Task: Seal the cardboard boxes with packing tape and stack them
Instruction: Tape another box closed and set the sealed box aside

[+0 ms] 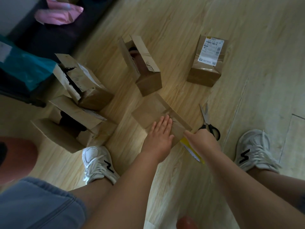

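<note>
A brown cardboard box (155, 109) lies on the wooden floor, flaps closed, with glossy tape across its top. My left hand (160, 134) presses flat on the lid with straight fingers. My right hand (202, 140) is at the box's near right corner, its thumb on the edge. Its fingers curl down out of sight, so what they hold is hidden. A yellow and white strip (191, 150) shows under that wrist. An open box (148, 76) stands behind. A taped box with a shipping label (208, 63) stands at the far right. No tape roll is clearly visible.
Two torn open boxes (85, 86) (69, 129) sit at the left. Black-handled scissors (210, 124) lie right of the box I work on. My shoes (97, 162) (254, 149) flank it. Dark furniture with pink paper (57, 14) and a teal bag (26, 66) is at the upper left.
</note>
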`<control>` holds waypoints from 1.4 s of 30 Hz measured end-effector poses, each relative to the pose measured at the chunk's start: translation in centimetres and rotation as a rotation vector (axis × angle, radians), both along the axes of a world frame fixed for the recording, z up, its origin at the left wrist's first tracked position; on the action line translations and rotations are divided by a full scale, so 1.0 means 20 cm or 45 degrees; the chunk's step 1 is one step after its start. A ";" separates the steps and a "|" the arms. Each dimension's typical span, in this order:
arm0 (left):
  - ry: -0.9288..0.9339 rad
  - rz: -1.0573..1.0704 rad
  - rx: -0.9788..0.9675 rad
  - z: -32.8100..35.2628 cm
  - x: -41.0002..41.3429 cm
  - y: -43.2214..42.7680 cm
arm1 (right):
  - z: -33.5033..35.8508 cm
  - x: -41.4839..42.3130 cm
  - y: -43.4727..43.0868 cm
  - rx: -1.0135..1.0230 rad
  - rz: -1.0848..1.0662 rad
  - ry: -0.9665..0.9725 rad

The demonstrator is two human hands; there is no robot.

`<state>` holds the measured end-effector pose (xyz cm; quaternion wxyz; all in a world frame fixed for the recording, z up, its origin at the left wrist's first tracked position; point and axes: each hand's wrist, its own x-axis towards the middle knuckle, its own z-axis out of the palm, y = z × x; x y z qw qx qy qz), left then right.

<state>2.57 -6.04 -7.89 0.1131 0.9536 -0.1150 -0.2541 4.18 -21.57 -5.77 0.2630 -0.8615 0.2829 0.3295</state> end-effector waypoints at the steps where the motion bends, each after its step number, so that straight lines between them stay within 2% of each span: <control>1: 0.018 0.014 -0.003 0.00 0.01 0.00 | 0.00 0.00 0.00 -0.006 0.003 0.005; 10: -0.023 -0.076 -0.138 -0.03 -0.09 -0.01 | 0.01 0.00 0.00 0.011 0.062 -0.001; 17: -0.102 -0.123 -0.070 -0.01 -0.11 -0.03 | 0.05 -0.08 -0.12 0.359 0.119 -0.066; 21: -0.109 -0.037 -0.137 -0.01 -0.17 -0.07 | 0.08 -0.14 -0.19 0.483 0.073 -0.076; 28: 0.056 -0.109 -0.049 0.00 -0.15 -0.04 | 0.05 -0.14 -0.16 0.368 0.188 -0.141; 33: 0.012 -0.151 0.019 0.01 -0.16 -0.05 | -0.06 -0.13 -0.13 0.192 0.298 -0.056; 42: -0.078 -0.480 0.375 0.08 -0.02 -0.06 | -0.15 -0.08 -0.12 0.236 0.237 -0.009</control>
